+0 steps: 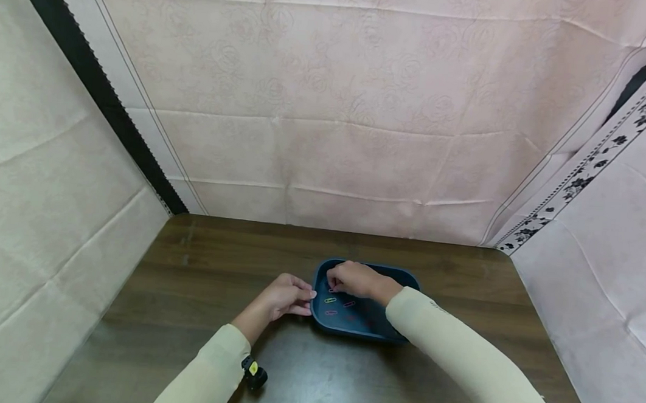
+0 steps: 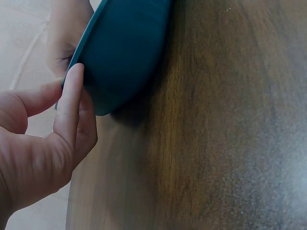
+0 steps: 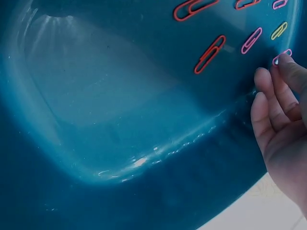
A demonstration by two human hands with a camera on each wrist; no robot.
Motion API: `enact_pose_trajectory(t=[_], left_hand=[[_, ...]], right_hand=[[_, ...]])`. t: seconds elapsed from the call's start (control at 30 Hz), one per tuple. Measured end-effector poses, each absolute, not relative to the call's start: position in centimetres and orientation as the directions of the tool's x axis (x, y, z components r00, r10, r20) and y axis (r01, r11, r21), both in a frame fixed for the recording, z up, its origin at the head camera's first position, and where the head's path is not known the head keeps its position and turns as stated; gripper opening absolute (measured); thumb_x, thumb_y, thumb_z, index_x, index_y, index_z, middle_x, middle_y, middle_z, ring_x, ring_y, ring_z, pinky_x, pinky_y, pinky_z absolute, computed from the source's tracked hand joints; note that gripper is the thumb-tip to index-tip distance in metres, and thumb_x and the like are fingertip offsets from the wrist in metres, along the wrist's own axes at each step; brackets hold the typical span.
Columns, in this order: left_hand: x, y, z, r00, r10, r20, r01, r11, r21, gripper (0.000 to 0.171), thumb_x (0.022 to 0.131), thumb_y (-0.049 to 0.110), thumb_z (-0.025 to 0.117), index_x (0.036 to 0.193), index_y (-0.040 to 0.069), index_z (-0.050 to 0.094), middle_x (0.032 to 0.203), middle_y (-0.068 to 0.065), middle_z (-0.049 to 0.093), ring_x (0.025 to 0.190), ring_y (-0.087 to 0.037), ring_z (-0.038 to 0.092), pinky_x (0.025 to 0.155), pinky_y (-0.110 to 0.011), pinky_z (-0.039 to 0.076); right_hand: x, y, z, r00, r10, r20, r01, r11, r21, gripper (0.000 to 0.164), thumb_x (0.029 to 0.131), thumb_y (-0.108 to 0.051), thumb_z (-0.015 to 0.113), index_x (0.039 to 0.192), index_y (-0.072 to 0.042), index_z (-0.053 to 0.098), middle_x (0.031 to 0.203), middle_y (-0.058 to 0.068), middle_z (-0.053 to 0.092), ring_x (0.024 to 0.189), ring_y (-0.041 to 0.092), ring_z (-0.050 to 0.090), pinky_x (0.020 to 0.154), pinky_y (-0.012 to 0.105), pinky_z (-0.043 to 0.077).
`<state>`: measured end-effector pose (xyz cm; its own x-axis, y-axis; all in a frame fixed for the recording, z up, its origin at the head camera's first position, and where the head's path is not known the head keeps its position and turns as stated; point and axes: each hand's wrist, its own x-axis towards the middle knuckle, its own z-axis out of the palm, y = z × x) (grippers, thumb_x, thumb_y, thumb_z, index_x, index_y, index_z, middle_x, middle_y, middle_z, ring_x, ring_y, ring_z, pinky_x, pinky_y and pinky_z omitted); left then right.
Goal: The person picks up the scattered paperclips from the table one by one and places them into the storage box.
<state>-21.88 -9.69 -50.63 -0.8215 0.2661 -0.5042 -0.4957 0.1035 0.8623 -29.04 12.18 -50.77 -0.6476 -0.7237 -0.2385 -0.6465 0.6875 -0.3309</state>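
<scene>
A blue tray (image 1: 360,332) lies on the brown wooden table, with several paper clips inside. My left hand (image 1: 287,297) pinches its left rim between thumb and fingers, as the left wrist view also shows. Inside the tray my right hand (image 1: 358,280) pinches a pink paper clip (image 3: 289,51) at thumb and fingertip, low over the tray floor near the far left corner. Close by lie a yellow paper clip (image 3: 279,30) and another pink one (image 3: 251,40). Red paper clips (image 3: 209,54) lie farther off in the right wrist view. My right forearm hides part of the tray's right side.
The wooden table (image 1: 216,251) extends around the tray. Pale cloth (image 1: 333,104) hangs behind it, and more cloth stands at the left and right sides. A black camera (image 1: 255,374) sits on my left wrist.
</scene>
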Motion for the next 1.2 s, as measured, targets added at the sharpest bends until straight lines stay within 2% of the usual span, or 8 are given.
enact_pose_trajectory(t=[0.53, 0.93, 1.2], left_hand=[[-21.89, -9.72, -50.75, -0.822, 0.249, -0.512, -0.502, 0.106, 0.858, 0.025, 0.101, 0.009, 0.067, 0.12, -0.007, 0.063, 0.099, -0.019, 0.068, 0.074, -0.017, 0.07, 0.076, -0.033, 0.066], [-21.89, -9.64, -50.71, -0.822, 0.256, -0.509, -0.5, 0.106, 0.86, 0.027, 0.101, 0.009, 0.067, 0.121, -0.008, 0.062, 0.094, -0.015, 0.067, 0.074, -0.017, 0.069, 0.075, -0.033, 0.066], [-21.89, -9.65, -50.69, -0.827, 0.266, -0.496, -0.488, 0.101, 0.867, 0.027, 0.101, 0.008, 0.067, 0.121, -0.009, 0.062, 0.094, -0.015, 0.067, 0.073, -0.016, 0.069, 0.074, -0.033, 0.066]], right_hand=[[-28.51, 11.27, -50.54, -0.675, -0.693, -0.252, -0.655, 0.72, -0.229, 0.005, 0.1, -0.024, 0.07, 0.098, -0.02, 0.072, 0.086, -0.008, 0.062, 0.073, 0.007, 0.057, 0.066, 0.02, 0.053], [-28.61, 11.37, -50.81, -0.677, -0.691, -0.252, -0.651, 0.723, -0.231, 0.008, 0.099, -0.026, 0.071, 0.101, -0.018, 0.073, 0.085, -0.009, 0.062, 0.073, 0.007, 0.058, 0.068, 0.019, 0.053], [-28.7, 11.89, -50.67, -0.664, -0.703, -0.255, -0.647, 0.711, -0.274, 0.004, 0.098, -0.022, 0.073, 0.102, -0.021, 0.072, 0.088, -0.009, 0.063, 0.074, 0.006, 0.058, 0.067, 0.019, 0.053]])
